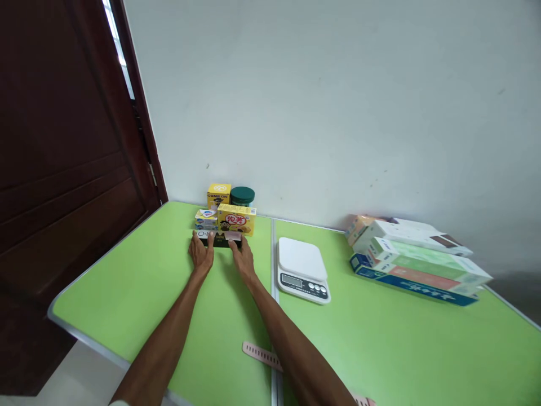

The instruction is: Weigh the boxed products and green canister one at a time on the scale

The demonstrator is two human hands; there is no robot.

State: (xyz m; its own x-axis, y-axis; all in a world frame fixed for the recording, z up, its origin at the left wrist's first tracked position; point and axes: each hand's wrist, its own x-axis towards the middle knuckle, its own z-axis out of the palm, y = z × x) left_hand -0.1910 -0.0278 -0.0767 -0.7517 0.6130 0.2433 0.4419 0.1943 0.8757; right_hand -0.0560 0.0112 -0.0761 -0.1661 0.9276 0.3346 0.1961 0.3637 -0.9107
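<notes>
A long, low black box [220, 242] with a pale top lies on the green table, set in front of a group of packages. My left hand [202, 251] grips its left end, and my right hand [242, 255] grips its right end, thumbs on the near face. Right behind it stands a yellow snack box [237, 219] with red lettering. To the left of that are small stacked yellow-and-white boxes [206, 220]. Farther back are a yellow box [218, 195] marked "COME ON" and a jar with a dark green lid [242, 195].
A white kitchen scale [301, 265] sits right of the table's seam. Several long cartons [422, 262] are stacked at the right by the wall. A pink perforated strap [258, 354] lies beneath my right forearm. A dark door [63, 141] stands at the left.
</notes>
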